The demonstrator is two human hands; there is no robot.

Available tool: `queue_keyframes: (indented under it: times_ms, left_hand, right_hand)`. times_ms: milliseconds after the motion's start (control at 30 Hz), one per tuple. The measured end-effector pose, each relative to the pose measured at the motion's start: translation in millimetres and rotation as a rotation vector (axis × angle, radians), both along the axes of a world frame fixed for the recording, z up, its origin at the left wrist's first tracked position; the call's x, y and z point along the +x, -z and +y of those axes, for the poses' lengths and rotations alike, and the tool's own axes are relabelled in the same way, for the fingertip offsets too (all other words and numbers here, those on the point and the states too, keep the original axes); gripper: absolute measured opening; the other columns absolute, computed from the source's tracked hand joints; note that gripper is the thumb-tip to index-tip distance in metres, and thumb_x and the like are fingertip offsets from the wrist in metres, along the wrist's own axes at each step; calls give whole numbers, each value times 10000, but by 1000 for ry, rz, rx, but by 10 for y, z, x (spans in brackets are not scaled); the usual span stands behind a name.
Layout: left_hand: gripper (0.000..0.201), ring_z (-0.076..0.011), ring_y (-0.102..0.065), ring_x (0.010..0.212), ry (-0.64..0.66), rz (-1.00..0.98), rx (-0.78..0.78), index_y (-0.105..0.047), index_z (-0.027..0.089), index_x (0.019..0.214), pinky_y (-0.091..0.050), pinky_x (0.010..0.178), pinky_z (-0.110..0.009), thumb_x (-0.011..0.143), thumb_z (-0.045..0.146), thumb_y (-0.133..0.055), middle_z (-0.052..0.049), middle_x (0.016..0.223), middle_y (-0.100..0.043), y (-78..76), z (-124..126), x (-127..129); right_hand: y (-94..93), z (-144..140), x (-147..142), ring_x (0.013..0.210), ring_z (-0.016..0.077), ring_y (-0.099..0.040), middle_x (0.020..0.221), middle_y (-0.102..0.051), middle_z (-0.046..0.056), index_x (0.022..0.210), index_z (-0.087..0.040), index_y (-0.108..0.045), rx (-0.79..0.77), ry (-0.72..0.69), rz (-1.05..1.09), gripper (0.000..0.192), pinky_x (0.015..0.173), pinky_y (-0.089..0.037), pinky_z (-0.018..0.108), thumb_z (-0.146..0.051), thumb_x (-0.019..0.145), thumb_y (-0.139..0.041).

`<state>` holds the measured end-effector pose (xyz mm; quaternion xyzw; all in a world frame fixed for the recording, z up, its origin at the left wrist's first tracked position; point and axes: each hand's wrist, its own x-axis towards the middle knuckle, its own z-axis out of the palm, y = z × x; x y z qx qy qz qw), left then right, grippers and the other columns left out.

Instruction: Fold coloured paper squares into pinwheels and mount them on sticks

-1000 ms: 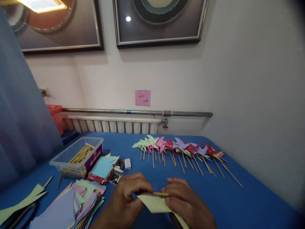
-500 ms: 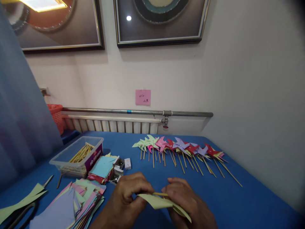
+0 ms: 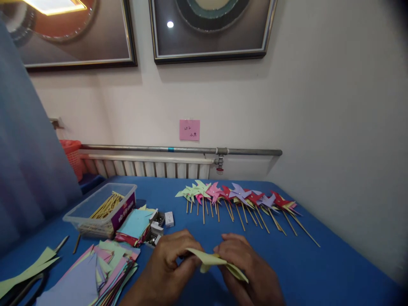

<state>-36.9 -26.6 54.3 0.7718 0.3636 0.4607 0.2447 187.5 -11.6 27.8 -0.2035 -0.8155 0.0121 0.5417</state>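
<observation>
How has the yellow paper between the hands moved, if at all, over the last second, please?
Yes. The yellow paper has folded up and shifted slightly toward the row of pinwheels; both hands, left and right, grip it.

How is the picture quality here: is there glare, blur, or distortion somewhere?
Head view: glare from a ceiling lamp reflects in the framed pictures; the blue curtain at left is blurred; the top right corner darkens; lines bend toward the edges. The hands and yellow paper stay fairly sharp.
</observation>
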Motion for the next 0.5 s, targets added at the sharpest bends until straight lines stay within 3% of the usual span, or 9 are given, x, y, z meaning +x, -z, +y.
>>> queue_keyframes:
  times_ms: [100, 200, 367, 500]
  left_hand:
    - [168, -151, -647, 748, -75, 25, -126, -789, 208, 832, -429, 719, -240, 910, 159, -648, -13, 786, -733, 41, 54, 0]
    - [160, -170, -641, 787, -141, 14, -268, -796, 203, 867, -425, 741, -254, 887, 194, -638, -21, 830, -748, 129, 135, 10]
    - [165, -141, -520, 616, -187, -83, -531, -731, 178, 752, -336, 597, -249, 823, 228, -591, 12, 651, -636, 336, 258, 108]
    - [73, -123, -489, 518, -219, -269, -651, -692, 179, 684, -322, 537, -243, 716, 224, -645, 31, 558, -586, 521, 361, 212]
  right_hand:
    - [56, 37, -45, 794, 187, -767, 876, -800, 11, 997, -256, -720, -296, 88, 104, 64, 850, -639, 310, -234, 1006, -661]
    - [111, 114, -94, 646, 167, -664, 742, -704, -8, 864, -225, -693, -714, 92, 198, 173, 569, -538, 242, -363, 966, -668]
    - [254, 304, -144, 814, 214, -707, 828, -741, 25, 890, -208, -680, -1006, -48, 349, 229, 753, -572, 313, -408, 832, -776]
    - [385, 457, -129, 899, 277, -762, 968, -789, 94, 1101, -207, -681, -1126, -143, 556, 550, 842, -603, 404, -560, 727, -877]
